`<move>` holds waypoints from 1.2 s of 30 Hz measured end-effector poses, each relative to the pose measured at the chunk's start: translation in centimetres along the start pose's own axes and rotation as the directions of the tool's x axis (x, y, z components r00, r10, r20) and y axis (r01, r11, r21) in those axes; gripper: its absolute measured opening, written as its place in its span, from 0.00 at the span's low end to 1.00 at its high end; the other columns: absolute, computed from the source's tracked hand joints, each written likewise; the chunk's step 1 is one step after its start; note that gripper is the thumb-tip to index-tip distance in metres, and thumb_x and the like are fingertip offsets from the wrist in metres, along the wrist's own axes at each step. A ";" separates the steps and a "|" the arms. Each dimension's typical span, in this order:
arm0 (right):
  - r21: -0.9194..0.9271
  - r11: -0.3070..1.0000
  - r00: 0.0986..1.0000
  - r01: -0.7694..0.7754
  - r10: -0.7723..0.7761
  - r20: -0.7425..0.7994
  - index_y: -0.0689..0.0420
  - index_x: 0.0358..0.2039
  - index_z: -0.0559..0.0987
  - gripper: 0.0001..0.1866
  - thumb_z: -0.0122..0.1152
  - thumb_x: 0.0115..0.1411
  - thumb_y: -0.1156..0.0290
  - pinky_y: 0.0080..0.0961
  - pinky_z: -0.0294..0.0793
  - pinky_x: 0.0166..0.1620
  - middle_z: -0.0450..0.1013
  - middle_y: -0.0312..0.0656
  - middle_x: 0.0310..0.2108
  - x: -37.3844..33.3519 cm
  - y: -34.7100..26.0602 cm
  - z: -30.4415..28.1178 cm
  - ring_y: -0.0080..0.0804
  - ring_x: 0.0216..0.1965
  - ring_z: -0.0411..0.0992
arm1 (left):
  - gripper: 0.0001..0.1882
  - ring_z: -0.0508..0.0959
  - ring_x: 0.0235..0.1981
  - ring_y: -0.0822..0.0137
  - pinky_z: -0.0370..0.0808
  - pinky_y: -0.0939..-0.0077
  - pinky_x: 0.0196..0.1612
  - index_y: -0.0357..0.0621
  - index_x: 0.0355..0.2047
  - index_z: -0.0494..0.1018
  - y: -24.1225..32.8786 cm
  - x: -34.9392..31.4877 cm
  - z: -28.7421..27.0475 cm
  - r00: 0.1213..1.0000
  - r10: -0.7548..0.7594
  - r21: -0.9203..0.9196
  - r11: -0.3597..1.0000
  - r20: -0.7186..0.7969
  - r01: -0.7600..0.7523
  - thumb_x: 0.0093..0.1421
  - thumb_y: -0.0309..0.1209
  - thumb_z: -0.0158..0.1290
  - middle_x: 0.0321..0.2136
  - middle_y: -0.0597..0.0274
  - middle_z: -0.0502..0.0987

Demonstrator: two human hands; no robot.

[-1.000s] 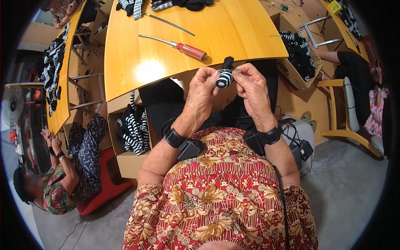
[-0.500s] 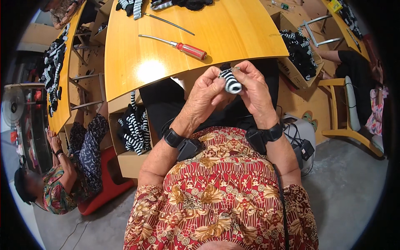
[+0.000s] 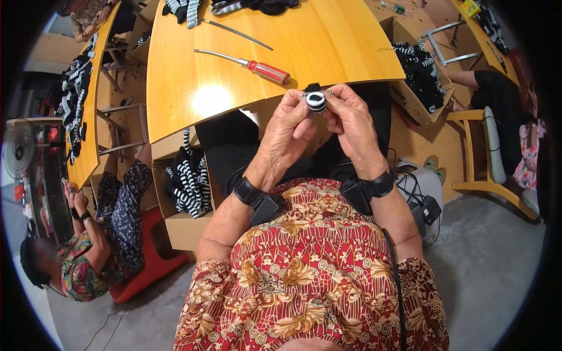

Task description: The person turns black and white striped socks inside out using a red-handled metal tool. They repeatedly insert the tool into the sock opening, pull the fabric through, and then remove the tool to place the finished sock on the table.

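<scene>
Between my two hands is a small black-and-white striped knit piece [image 3: 316, 103], pinched just beyond the near table edge. Its round white-rimmed opening faces up toward me, and a black part of it shows behind. My left hand [image 3: 291, 120] grips its left side with thumb and fingers. On its right side my right hand [image 3: 350, 117] has a matching pinch. Farther up on the table lies a screwdriver [image 3: 268, 71] with a red handle. A thin metal rod [image 3: 237, 34] rests behind it.
The yellow table [image 3: 328, 41] curves in front of me, with striped and black knit pieces [image 3: 257, 6] at its far edge. Cardboard boxes of striped knitwear stand at left [image 3: 188, 184] and right [image 3: 418, 76]. A co-worker [image 3: 88, 251] sits at left on a red chair [image 3: 153, 251].
The striped piece has turned so its opening points up at me, and sits slightly higher and to the left. Both hands have shifted a little with it, still pinching it.
</scene>
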State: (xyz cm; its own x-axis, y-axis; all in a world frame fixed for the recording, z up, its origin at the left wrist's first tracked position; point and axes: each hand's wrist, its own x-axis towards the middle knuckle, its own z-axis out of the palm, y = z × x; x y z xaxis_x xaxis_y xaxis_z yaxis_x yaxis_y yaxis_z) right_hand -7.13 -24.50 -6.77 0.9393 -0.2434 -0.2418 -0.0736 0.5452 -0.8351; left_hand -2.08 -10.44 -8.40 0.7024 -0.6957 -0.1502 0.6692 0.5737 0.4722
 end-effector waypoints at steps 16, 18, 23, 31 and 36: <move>0.098 0.992 0.993 0.081 -0.089 0.083 0.58 0.36 0.75 0.08 0.56 0.64 0.67 0.09 0.65 0.28 0.72 0.30 0.28 -0.9 -0.2 0.5 0.12 0.27 0.68 | 0.16 0.62 0.13 0.81 0.57 0.88 0.15 0.48 0.44 0.59 0.8 -1.6 2.6 0.994 0.038 0.311 0.948 0.098 -0.067 0.62 0.30 0.55 0.22 0.68 0.69; 0.097 0.992 0.994 0.076 -0.082 0.065 0.57 0.36 0.74 0.08 0.56 0.64 0.66 0.08 0.63 0.26 0.71 0.29 0.28 -1.3 -0.6 0.9 0.11 0.25 0.66 | 0.17 0.62 0.12 0.81 0.57 0.87 0.15 0.49 0.46 0.58 0.9 -1.6 2.6 0.998 0.001 0.350 0.937 0.055 -0.020 0.63 0.30 0.54 0.22 0.67 0.70; 0.185 0.977 0.966 -0.106 0.056 0.254 0.55 0.35 0.74 0.07 0.60 0.62 0.67 0.08 0.59 0.24 0.71 0.28 0.28 -1.0 0.0 -0.6 0.12 0.24 0.64 | 0.12 0.67 0.17 0.83 0.61 0.94 0.16 0.44 0.45 0.66 1.3 -1.4 1.6 0.997 0.053 0.244 0.968 0.059 -0.066 0.63 0.29 0.54 0.28 0.66 0.74; -0.177 0.948 0.964 0.263 -0.266 0.007 0.56 0.31 0.76 0.05 0.60 0.62 0.70 0.10 0.62 0.28 0.70 0.28 0.24 -1.7 -1.0 1.2 0.10 0.25 0.63 | 0.11 0.69 0.20 0.85 0.65 0.93 0.18 0.42 0.44 0.70 1.2 -1.1 2.1 0.998 0.061 0.289 0.956 -0.020 -0.053 0.62 0.30 0.55 0.30 0.70 0.75; -0.316 0.888 0.936 0.334 -0.352 0.001 0.59 0.30 0.76 0.05 0.60 0.61 0.72 0.12 0.65 0.31 0.71 0.28 0.24 -1.3 -1.1 1.4 0.11 0.27 0.65 | 0.13 0.68 0.22 0.86 0.64 0.94 0.18 0.41 0.45 0.71 1.8 -1.4 2.3 0.988 -0.144 0.152 0.979 0.063 0.133 0.63 0.32 0.54 0.31 0.71 0.75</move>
State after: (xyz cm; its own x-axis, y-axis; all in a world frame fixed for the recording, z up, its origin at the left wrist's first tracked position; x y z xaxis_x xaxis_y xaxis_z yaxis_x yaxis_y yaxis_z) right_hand -7.85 -23.69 -4.84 0.9053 -0.4192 0.0681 0.1426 0.1491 -0.9785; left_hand -2.46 -9.40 -5.35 0.5821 -0.7969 -0.1618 0.7123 0.4037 0.5741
